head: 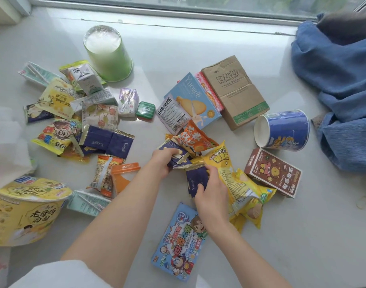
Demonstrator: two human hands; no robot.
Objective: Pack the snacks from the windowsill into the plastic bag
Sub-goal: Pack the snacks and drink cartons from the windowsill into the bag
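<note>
With your left hand (164, 161) and right hand (209, 194) each curled round a navy sachet (196, 179) just left of the yellow snack bag (221, 163), gather both firmly, then carry them far left to the plastic bag (5, 142).

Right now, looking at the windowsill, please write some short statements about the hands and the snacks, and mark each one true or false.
1. The left hand grips a dark blue packet. True.
2. The right hand is idle and open. False: it pinches another dark blue packet.
3. The green cup stands upside down. True.
4. The blue cup stands upright. False: it lies on its side.
5. The yellow noodle bowl lies at the left. True.
</note>
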